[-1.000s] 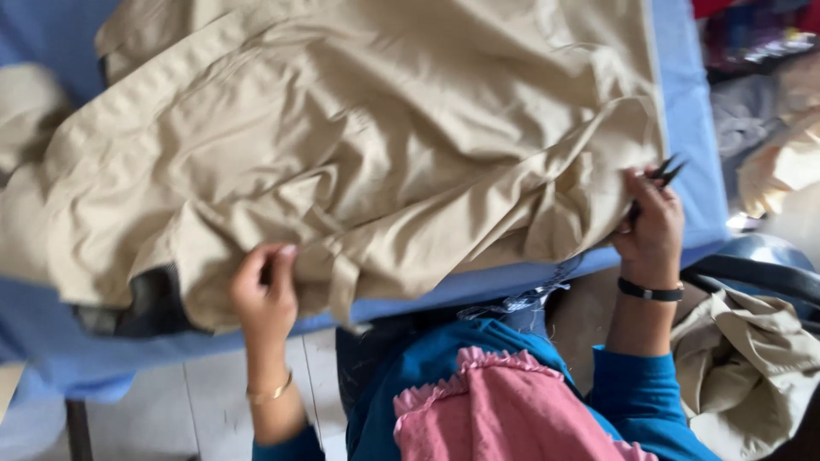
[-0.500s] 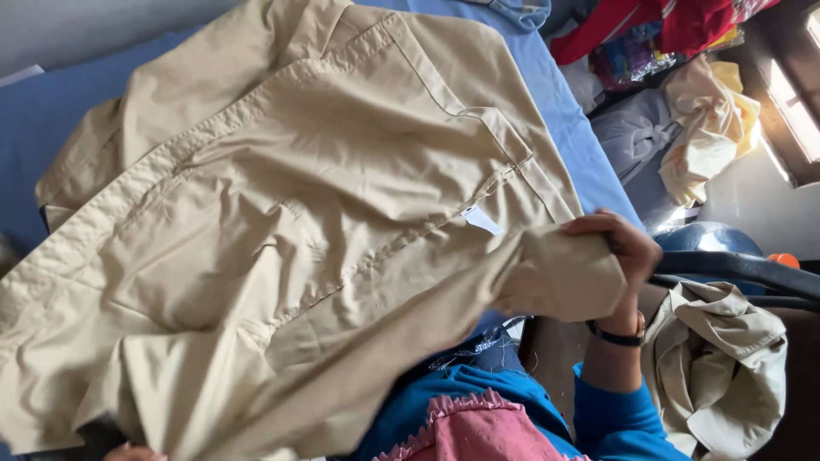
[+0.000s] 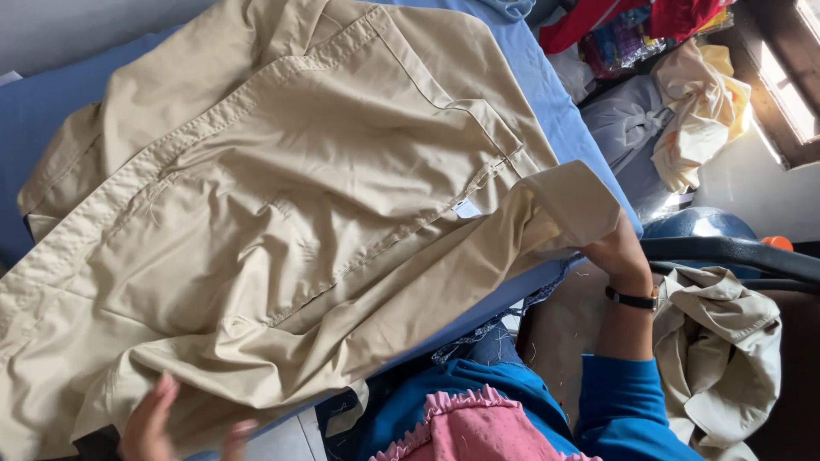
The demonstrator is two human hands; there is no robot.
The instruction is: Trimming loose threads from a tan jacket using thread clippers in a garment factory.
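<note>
Beige cotton garment (image 3: pixel 290 222) overhanging blue table edge (image 3: pixel 559 128); right hand (image 3: pixel 617 249) gripping creased sleeve end, left hand (image 3: pixel 158 423) fingers spreading open under hem.

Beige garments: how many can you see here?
3. A large beige garment lies spread on the blue table, held by the right hand and left hand. A second lies crumpled lower right; a third upper right. More may be hidden.

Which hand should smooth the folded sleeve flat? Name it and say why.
Probably the right hand: it already grips the folded sleeve at the table edge. The left hand sits far off at the garment's hem.
</note>
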